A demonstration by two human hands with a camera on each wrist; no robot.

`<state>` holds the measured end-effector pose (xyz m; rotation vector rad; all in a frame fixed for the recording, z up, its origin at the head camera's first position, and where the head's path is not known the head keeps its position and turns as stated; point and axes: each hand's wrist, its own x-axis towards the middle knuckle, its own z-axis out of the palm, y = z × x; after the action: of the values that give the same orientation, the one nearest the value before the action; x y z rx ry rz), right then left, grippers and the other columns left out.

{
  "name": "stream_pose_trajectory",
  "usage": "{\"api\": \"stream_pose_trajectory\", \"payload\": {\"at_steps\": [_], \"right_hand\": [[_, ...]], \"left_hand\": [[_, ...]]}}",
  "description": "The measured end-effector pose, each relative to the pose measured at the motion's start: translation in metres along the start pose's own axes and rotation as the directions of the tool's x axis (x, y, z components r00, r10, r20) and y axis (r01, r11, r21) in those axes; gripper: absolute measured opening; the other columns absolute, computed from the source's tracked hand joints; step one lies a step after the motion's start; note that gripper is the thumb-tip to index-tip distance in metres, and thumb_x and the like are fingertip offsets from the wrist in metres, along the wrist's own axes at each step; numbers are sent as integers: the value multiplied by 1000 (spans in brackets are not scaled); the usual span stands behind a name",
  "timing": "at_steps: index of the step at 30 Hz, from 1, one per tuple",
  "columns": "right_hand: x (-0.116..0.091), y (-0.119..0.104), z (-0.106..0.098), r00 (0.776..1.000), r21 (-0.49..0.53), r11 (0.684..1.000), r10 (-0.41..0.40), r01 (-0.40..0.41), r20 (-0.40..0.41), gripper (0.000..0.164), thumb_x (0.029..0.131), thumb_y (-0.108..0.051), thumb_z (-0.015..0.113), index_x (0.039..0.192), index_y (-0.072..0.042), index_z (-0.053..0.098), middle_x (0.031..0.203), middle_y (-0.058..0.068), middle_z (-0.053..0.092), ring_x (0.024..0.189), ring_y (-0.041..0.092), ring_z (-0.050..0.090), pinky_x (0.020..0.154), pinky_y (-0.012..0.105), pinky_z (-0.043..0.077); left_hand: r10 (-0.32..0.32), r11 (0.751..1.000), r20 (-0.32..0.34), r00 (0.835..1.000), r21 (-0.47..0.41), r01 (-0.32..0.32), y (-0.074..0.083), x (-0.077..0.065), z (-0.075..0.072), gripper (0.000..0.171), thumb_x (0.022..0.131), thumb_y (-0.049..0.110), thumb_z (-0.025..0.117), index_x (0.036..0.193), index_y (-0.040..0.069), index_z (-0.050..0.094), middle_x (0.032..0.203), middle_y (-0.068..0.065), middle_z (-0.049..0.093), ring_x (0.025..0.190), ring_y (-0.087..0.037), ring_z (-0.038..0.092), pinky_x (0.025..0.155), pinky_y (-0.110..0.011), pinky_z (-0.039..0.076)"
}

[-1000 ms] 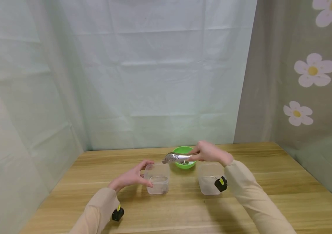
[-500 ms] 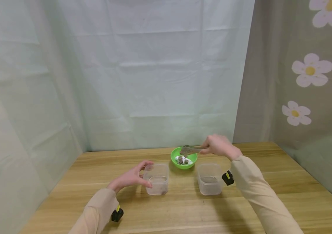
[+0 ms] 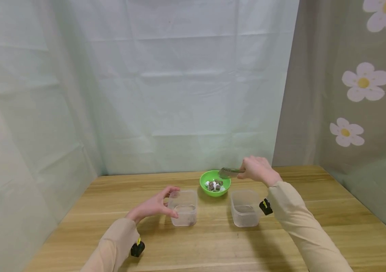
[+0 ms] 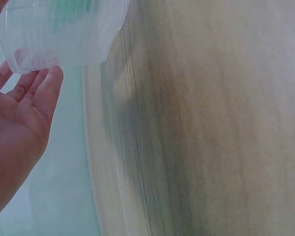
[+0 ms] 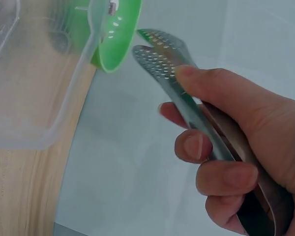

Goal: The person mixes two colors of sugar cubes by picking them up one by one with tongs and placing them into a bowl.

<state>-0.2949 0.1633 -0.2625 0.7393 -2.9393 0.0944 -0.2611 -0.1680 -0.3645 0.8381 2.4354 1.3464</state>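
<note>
My left hand (image 3: 155, 207) holds the left clear plastic container (image 3: 184, 219), thumb on its near side and fingers round the far side. In the left wrist view, fingertips (image 4: 54, 76) touch its rim. My right hand (image 3: 257, 169) grips a pair of metal tongs (image 3: 226, 173) with perforated ends. Those ends sit over the right rim of a green bowl (image 3: 215, 194), slightly apart in the right wrist view, and no piece shows between them. White and brown cubes (image 3: 217, 187) lie in the bowl.
A second clear plastic container (image 3: 245, 220) stands below my right wrist, in front of the bowl's right side. The wooden table (image 3: 210, 249) ends at a pale cloth backdrop (image 3: 186, 113), with a flowered curtain (image 3: 315, 113) at right.
My right hand has drawn the tongs back and to the right, from near the left container to over the bowl's right rim. My left hand stays at its container.
</note>
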Motion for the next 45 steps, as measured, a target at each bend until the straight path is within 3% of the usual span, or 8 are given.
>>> {"api": "stream_pose_trajectory", "payload": {"at_steps": [5,9,14,21,30,35,42,45], "right_hand": [[2,0,-2,1000,4,1000,16,-16,-3,21,57,-39,54,71,-24,59,64,-7,54,37,5,27,33,20,23],[2,-2,-4,1000,-5,1000,-19,19,-22,24,58,-41,52,51,-18,55,41,-10,38,35,5,20,31,19,16],[1,-12,-10,994,-27,995,-92,91,-54,40,59,-43,50,39,-17,27,36,-7,15,34,5,13,31,18,11],[-3,-34,-22,985,-63,986,-158,154,-71,41,59,-44,50,40,-18,24,38,-7,12,35,6,11,32,19,12],[-4,-66,-32,956,-91,953,-292,288,-28,19,57,-43,52,46,-27,48,38,-12,35,36,3,26,31,19,24],[-3,-76,-32,953,-80,950,-302,301,-6,15,57,-40,54,50,-26,53,38,-12,36,35,4,24,31,18,22],[-1,-91,-31,946,-98,941,-318,323,58,22,56,-44,53,43,-27,49,36,-10,29,35,5,21,30,19,18],[1,-99,-32,945,-105,940,-314,323,93,24,55,-44,53,41,-26,47,35,-10,27,36,5,21,31,19,18]], "left_hand": [[1,1000,-7,1000,4,-1,0,0,0,71,52,22,65,109,24,23,109,-1,25,97,-16,23,72,-34,28],[5,1000,-7,1000,0,-5,0,0,0,70,52,22,65,109,24,24,108,-3,26,96,-17,24,71,-35,28],[9,1000,-8,1000,10,-9,1,0,0,72,52,23,65,110,20,23,108,-2,26,96,-17,24,70,-34,29],[2,1000,-10,1000,15,-2,1,0,0,74,52,24,65,112,16,22,108,-1,25,96,-16,23,69,-34,29],[-16,1000,-9,1000,10,16,1,0,0,72,51,24,65,110,24,23,109,-1,25,96,-16,23,70,-34,29],[1,1000,-6,1000,20,-1,3,1,0,71,52,23,64,109,23,23,109,-3,24,97,-19,22,68,-35,29],[-2,999,-11,1000,33,2,21,-4,2,68,54,20,64,109,22,23,110,-6,23,97,-21,20,69,-36,28],[10,999,-3,1000,45,-10,18,-3,3,69,55,20,63,111,19,22,111,-8,21,97,-24,20,69,-40,26]]}}
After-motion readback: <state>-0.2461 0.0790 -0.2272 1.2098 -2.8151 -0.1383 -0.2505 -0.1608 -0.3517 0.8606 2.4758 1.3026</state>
